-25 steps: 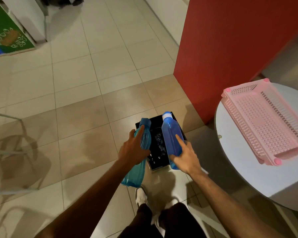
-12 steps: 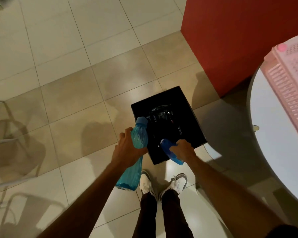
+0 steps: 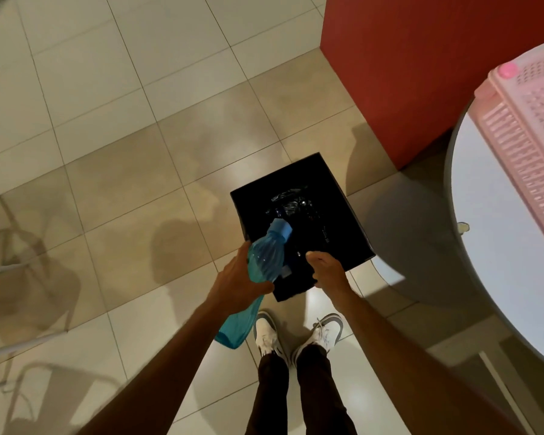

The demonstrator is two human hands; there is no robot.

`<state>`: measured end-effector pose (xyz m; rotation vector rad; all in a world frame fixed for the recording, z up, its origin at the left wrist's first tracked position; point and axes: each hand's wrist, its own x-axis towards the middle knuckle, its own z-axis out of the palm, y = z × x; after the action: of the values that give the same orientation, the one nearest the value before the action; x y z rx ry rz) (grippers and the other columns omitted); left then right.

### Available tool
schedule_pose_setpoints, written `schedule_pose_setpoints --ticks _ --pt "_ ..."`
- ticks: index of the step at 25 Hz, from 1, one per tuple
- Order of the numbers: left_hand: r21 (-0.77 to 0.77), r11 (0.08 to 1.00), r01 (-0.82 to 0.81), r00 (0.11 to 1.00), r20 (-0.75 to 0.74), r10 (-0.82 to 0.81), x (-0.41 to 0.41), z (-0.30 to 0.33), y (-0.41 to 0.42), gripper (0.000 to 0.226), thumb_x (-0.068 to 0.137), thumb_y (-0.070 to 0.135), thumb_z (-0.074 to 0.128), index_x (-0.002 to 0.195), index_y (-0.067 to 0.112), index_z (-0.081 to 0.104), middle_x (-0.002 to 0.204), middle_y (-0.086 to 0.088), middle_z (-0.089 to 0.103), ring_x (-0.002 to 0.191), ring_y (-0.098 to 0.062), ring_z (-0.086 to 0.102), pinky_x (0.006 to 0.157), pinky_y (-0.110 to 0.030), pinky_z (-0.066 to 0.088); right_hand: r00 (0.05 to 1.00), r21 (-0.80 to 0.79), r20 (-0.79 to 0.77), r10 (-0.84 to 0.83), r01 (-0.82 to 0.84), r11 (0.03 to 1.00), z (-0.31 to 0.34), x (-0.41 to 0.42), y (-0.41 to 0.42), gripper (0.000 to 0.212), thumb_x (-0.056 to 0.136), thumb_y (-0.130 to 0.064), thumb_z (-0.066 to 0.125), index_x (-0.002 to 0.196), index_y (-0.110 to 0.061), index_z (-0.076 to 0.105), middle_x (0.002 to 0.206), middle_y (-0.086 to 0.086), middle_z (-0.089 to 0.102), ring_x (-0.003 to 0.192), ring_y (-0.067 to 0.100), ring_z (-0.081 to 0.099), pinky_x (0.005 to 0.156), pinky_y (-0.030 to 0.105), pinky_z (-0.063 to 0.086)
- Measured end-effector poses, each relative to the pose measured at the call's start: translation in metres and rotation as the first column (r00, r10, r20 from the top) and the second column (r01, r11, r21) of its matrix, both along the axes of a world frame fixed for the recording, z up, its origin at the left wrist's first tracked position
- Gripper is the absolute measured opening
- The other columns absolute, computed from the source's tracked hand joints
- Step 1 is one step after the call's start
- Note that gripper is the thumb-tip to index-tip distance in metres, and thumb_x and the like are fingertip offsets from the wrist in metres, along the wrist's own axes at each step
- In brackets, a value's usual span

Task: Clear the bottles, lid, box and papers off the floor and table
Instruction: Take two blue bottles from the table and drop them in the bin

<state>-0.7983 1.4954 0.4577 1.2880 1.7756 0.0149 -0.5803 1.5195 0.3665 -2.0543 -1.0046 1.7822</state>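
My left hand [image 3: 237, 282] grips a teal plastic bottle [image 3: 264, 259] around its middle, tilted with its blue cap over the near-left edge of a black square bin [image 3: 343, 196] on the floor. The bin has a black liner with dark contents. My right hand [image 3: 325, 268] hovers at the bin's near edge, fingers loosely curled and nothing visible in it. The darker blue bottle is out of sight.
A red wall panel [image 3: 421, 73] stands behind the bin. On the right, a round white table [image 3: 500, 262] carries a pink perforated tray [image 3: 534, 133]. White chair legs [image 3: 0, 268] stand at the left. My shoes [image 3: 296, 337] are just before the bin.
The darker blue bottle has left my right hand and is no longer visible. My left hand has tilted the teal bottle's cap toward the bin's opening.
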Motion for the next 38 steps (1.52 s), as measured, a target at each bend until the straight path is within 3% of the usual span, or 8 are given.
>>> schedule_pose_setpoints --ticks 3,8,12,17,21,24,32,38 --pt "-0.026 0.989 0.146 0.989 0.037 -0.145 0.013 0.007 0.004 0.11 0.07 0.034 0.086 0.154 0.033 0.015 0.14 0.001 0.054 0.116 -0.019 0.058 0.097 -0.037 0.049 0.892 -0.077 -0.36 -0.275 0.265 0.961 0.028 0.011 0.007 0.052 0.094 -0.054 0.055 0.137 -0.024 0.05 0.124 0.005 0.063 0.1 0.031 0.071 0.075 0.039 0.059" --pt "0.078 0.93 0.359 0.933 0.001 -0.361 0.027 0.008 0.009 0.105 0.077 0.028 0.082 0.155 0.031 0.013 0.149 -0.001 0.043 0.127 -0.022 0.052 0.105 -0.04 0.047 0.886 0.158 -0.44 -0.145 0.236 0.959 0.047 0.034 0.007 0.044 0.091 -0.037 0.063 0.134 -0.028 0.057 0.121 0.008 0.066 0.101 0.03 0.07 0.071 0.038 0.06" --pt "0.135 0.883 0.449 0.893 -0.082 -0.442 0.031 0.009 0.004 0.103 0.082 0.023 0.079 0.158 0.027 0.008 0.161 -0.001 0.028 0.145 -0.026 0.033 0.119 -0.047 0.031 0.955 0.298 -0.271 -0.118 0.2 0.934 0.052 0.038 -0.002 0.035 0.084 -0.023 0.077 0.117 -0.021 0.067 0.106 0.007 0.068 0.093 0.032 0.071 0.062 0.036 0.062" --pt "0.146 0.921 0.362 0.932 -0.08 -0.353 0.024 0.021 -0.006 0.104 0.084 0.027 0.078 0.16 0.024 0.006 0.164 0.001 0.021 0.148 -0.023 0.025 0.118 -0.036 0.025 0.976 0.292 0.191 -0.109 0.049 0.955 0.051 0.034 -0.021 0.046 0.08 -0.03 0.081 0.12 -0.013 0.065 0.102 0.005 0.07 0.092 0.024 0.069 0.069 0.022 0.058" --pt "0.116 0.93 0.348 0.935 -0.108 -0.337 0.012 0.034 -0.021 0.103 0.084 0.032 0.078 0.159 0.027 0.007 0.164 0.002 0.024 0.146 -0.025 0.031 0.116 -0.041 0.033 0.989 0.149 0.149 0.024 -0.046 0.988 0.054 0.023 -0.035 0.064 0.088 -0.025 0.073 0.145 -0.013 0.046 0.138 0.014 0.057 0.125 0.032 0.056 0.103 0.043 0.05" --pt "0.12 0.941 0.316 0.947 -0.105 -0.304 0.006 0.054 -0.03 0.106 0.082 0.034 0.079 0.159 0.029 0.006 0.163 0.002 0.024 0.145 -0.025 0.033 0.116 -0.042 0.036 0.982 0.081 0.181 0.052 -0.068 0.994 0.079 0.022 -0.044 0.061 0.094 -0.019 0.064 0.149 -0.01 0.039 0.143 0.016 0.052 0.128 0.031 0.053 0.099 0.034 0.045" --pt "0.281 0.866 0.413 0.903 -0.003 -0.429 0.044 0.174 -0.035 0.102 0.081 0.035 0.076 0.158 0.03 0.008 0.159 0.0 0.032 0.142 -0.025 0.038 0.112 -0.041 0.039 0.933 0.339 0.356 0.061 -0.189 0.922 0.244 0.056 -0.095 0.06 0.096 -0.031 0.061 0.151 -0.02 0.038 0.15 0.007 0.046 0.141 0.026 0.039 0.113 0.032 0.03" --pt "0.451 0.72 0.527 0.748 0.157 -0.645 0.105 0.244 -0.057 0.09 0.084 0.033 0.075 0.157 0.026 0.023 0.157 0.001 0.036 0.145 -0.016 0.034 0.119 -0.039 0.032 0.886 0.498 0.411 -0.216 -0.02 0.867 0.331 0.084 -0.192 0.065 0.097 -0.039 0.056 0.155 -0.029 0.029 0.163 -0.002 0.028 0.153 0.018 0.011 0.123 0.043 0.022"
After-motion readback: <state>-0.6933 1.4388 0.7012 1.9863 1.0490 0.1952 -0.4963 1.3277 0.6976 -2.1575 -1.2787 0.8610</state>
